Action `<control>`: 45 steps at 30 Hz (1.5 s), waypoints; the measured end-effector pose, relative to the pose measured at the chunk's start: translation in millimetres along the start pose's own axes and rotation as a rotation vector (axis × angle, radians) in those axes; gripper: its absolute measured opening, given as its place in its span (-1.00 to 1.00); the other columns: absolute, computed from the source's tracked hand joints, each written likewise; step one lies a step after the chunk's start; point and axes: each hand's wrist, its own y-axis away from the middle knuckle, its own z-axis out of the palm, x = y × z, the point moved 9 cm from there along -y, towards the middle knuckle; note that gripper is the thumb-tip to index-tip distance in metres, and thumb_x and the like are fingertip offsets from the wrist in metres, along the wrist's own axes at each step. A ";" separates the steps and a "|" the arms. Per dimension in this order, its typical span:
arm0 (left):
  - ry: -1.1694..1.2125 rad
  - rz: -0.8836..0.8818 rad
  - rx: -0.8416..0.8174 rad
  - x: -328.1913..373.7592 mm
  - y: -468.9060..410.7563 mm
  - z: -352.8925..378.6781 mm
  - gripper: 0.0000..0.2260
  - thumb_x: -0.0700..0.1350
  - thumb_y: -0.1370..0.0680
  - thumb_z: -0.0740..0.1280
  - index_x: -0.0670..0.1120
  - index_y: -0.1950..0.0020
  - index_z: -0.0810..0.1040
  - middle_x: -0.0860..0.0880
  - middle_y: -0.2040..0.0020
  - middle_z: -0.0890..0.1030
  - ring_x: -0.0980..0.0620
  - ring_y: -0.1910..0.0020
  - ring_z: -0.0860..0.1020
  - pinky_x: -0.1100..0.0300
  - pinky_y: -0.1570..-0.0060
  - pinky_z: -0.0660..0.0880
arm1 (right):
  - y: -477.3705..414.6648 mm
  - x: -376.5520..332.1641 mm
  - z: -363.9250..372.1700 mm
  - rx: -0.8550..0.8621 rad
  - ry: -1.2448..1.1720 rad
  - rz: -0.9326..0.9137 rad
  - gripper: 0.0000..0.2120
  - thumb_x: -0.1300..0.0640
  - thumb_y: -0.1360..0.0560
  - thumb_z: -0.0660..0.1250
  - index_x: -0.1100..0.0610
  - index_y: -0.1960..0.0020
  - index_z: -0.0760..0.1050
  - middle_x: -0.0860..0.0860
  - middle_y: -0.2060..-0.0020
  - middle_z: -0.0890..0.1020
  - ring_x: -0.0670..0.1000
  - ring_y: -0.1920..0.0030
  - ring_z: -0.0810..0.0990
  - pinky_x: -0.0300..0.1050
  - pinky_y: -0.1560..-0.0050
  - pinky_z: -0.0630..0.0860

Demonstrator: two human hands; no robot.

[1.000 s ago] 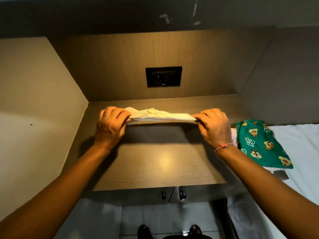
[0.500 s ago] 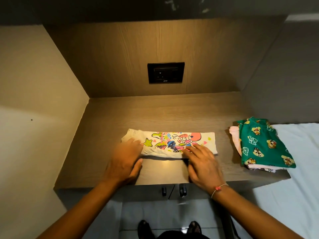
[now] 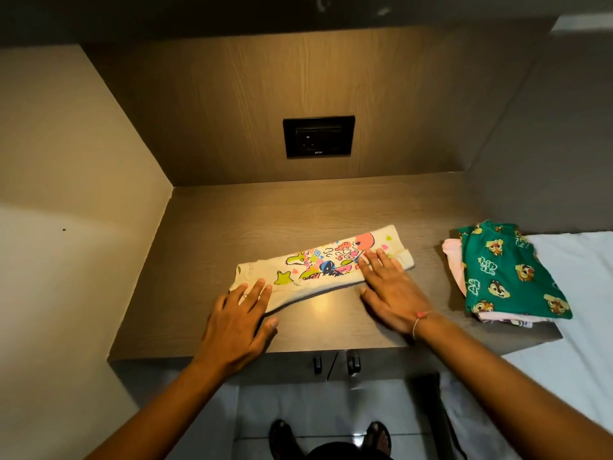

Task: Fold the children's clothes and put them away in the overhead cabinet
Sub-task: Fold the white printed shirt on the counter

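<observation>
Garment: the cream cotton children's top with the bright cartoon print [image 3: 318,263] lies on the wood-grain tabletop [image 3: 205,227] as a long narrow band, slanting a little, far end to the right.
Left hand [image 3: 238,313]: flat, fingers straight and spread, fingertips on the band's left end, gripping nothing.
Right hand [image 3: 388,287]: flat too, palm down, fingers pressing the right end near the pink print, holding nothing.
Step in hand: looks like smoothing the band before the cross fold.
Doing it well: press the near crease from the middle outward with flat palms. Square the loose right corner, which pokes out past the fingers. Then bring one end over the other so the edges meet.
Watch for: the near edge looks bowed and slightly lifted between the hands, so it wants flattening first.
Finished pile: the folded green chipmunk-print garment [image 3: 507,273] sits on a pale pink one [image 3: 452,257] at the tabletop's right, well apart.
Cabinet: I cannot pick it out here.
</observation>
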 end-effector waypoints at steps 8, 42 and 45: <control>-0.036 0.127 0.092 101.5 26.5 -6.0 -0.47 0.21 -0.62 -0.01 -0.04 -0.39 0.49 -0.08 -0.33 0.53 -0.02 -0.13 0.49 0.01 -0.03 0.43 | -99.8 18.0 -35.4 -0.122 0.385 -0.218 -0.32 -0.12 -0.53 -0.07 -0.03 -0.59 -0.20 0.05 -0.59 -0.07 0.13 -0.57 -0.21 0.15 -0.50 -0.32; 0.342 0.384 0.330 59.5 49.3 -34.9 -0.85 -0.02 -0.46 0.39 0.00 0.01 0.67 0.04 0.09 0.66 0.05 0.07 0.57 0.03 0.04 0.52 | 106.7 -106.1 -5.6 0.249 -0.242 -0.277 -0.68 0.25 -0.43 0.37 0.03 -0.15 0.55 0.01 -0.25 0.60 0.03 -0.42 0.41 0.09 -0.45 0.30; 0.601 0.281 0.192 57.6 48.5 -40.8 -0.83 0.11 -0.52 0.31 0.08 0.02 0.62 0.15 0.12 0.66 0.16 0.12 0.57 0.19 0.12 0.52 | 110.9 -110.4 -32.0 0.167 -0.391 -0.288 -0.73 0.20 -0.50 0.29 0.04 -0.19 0.50 0.00 -0.19 0.63 -0.06 -0.25 0.53 -0.14 -0.38 0.37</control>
